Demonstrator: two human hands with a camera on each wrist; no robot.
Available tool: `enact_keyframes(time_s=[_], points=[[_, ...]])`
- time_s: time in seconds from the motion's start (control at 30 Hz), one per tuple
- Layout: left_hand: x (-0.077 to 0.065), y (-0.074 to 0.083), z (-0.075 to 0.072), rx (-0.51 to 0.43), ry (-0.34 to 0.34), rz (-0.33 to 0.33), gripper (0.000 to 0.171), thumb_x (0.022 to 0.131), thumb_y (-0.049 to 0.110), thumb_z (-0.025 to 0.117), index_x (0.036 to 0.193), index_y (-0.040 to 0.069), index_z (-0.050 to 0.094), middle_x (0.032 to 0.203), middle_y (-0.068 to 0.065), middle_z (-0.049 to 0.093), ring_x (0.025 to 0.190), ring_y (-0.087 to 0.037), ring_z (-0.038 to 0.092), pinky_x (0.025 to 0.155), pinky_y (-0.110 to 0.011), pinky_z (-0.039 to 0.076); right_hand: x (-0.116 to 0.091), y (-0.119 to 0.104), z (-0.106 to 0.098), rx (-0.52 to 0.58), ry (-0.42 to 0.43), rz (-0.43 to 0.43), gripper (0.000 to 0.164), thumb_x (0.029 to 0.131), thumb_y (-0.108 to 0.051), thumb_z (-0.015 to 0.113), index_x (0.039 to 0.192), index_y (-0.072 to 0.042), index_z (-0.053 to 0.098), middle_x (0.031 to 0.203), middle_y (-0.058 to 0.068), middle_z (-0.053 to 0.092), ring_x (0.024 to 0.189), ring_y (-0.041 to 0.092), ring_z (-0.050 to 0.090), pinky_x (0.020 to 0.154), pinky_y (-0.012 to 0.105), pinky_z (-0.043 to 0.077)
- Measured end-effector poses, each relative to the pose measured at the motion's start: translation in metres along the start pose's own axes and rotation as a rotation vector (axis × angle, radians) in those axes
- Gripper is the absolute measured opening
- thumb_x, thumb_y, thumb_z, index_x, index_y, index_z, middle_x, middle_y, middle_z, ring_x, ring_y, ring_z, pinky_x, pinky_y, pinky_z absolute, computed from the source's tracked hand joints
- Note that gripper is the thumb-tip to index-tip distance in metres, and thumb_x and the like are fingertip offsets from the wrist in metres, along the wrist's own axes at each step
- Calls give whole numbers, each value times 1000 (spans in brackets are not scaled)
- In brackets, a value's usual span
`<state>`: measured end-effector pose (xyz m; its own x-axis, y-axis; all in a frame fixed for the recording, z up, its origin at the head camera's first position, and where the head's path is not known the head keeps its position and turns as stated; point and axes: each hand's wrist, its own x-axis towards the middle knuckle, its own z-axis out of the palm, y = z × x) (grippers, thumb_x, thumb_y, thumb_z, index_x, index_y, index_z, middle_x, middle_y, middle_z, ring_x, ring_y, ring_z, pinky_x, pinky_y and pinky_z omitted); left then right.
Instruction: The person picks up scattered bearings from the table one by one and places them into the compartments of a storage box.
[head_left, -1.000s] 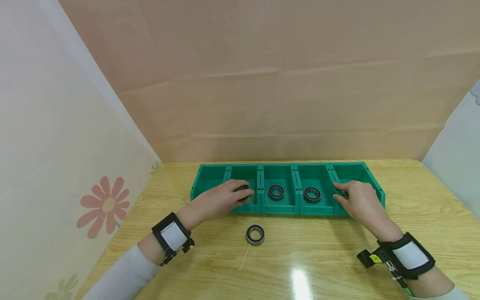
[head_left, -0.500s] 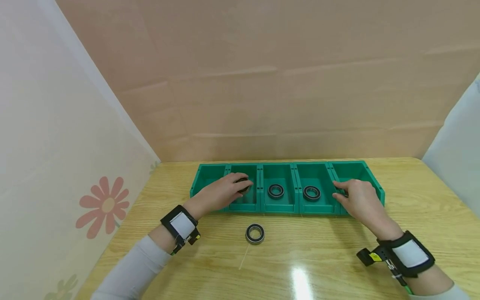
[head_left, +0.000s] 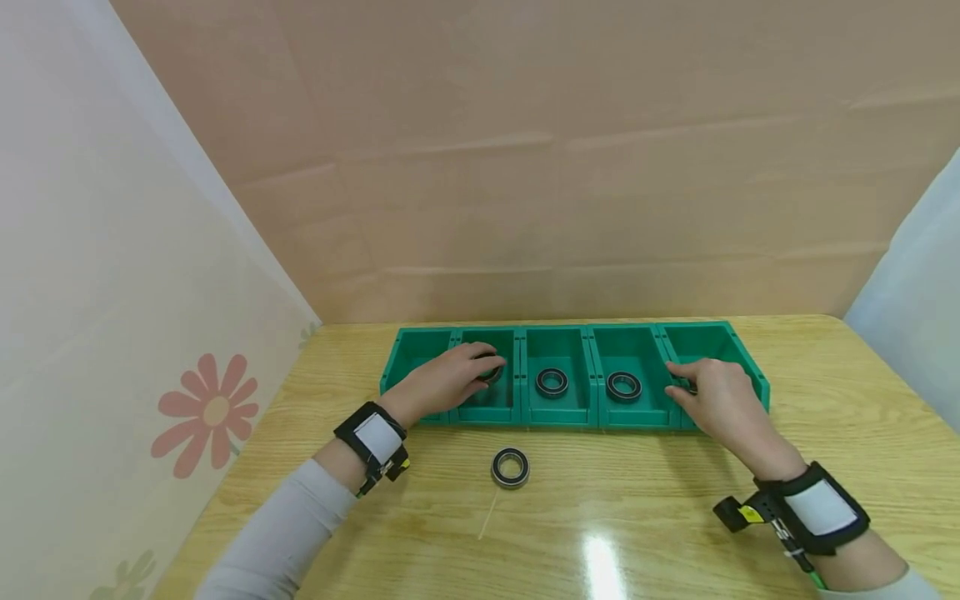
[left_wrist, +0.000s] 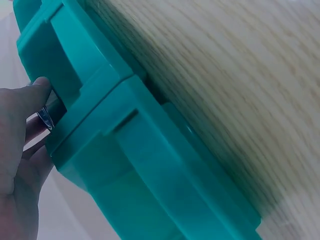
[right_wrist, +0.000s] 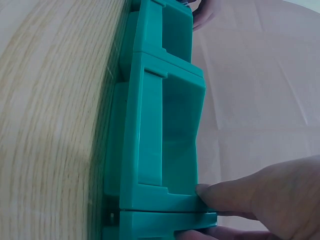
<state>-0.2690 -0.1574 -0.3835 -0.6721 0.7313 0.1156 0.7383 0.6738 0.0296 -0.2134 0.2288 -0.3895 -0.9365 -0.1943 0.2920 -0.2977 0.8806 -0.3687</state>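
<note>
A row of joined green parts bins [head_left: 558, 427] stands on the table. My left hand [head_left: 442, 383] reaches into the second bin from the left and pinches a ring-shaped ball bearing [head_left: 492, 374]. The left wrist view shows part of that bearing [left_wrist: 46, 118] between thumb and fingers. At the right end, my right hand [head_left: 720, 400] grips the wall between the last two bins, thumb [right_wrist: 220, 196] on one side and fingers on the other. A dark object, mostly hidden, shows beside this hand. Bearings lie flat in the third bin [head_left: 552, 383] and fourth bin [head_left: 624, 387].
Another bearing [head_left: 511, 468] lies on the wooden table [head_left: 645, 508] in front of the bins. A brown paper-like backdrop [head_left: 555, 167] rises behind. To the left stands a pale panel with a flower print [head_left: 217, 410].
My left hand has moved slightly away from me and deeper into the second bin with the bearing, and its forearm has shifted right. My right hand has stayed in place.
</note>
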Motion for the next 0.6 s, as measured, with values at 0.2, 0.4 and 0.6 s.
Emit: enact_keyframes(time_s=[0.2, 0.4, 0.6], points=[[4, -1, 3, -2, -25, -9, 45, 97, 17, 64, 142, 15, 55, 143, -9, 55, 131, -24, 55, 104, -34, 51, 0, -1, 0, 7, -7, 5, 40, 88, -10, 73, 122, 8, 66, 54, 2, 47, 37, 12, 30, 38, 23, 25], [10, -3, 5, -15, -40, -13, 45, 97, 17, 64, 141, 14, 55, 142, -10, 55, 130, -24, 55, 104, -34, 50, 0, -1, -1, 1, 7, -3, 40, 87, -10, 74, 121, 8, 66, 53, 2, 46, 37, 12, 30, 38, 23, 25], [15, -3, 6, -6, -87, -25, 45, 98, 19, 63, 142, 13, 55, 142, -9, 55, 131, -24, 55, 106, -34, 49, 0, 0, -1, 3, 9, -9, 39, 87, -10, 74, 121, 9, 66, 52, 1, 46, 37, 12, 29, 38, 23, 24]])
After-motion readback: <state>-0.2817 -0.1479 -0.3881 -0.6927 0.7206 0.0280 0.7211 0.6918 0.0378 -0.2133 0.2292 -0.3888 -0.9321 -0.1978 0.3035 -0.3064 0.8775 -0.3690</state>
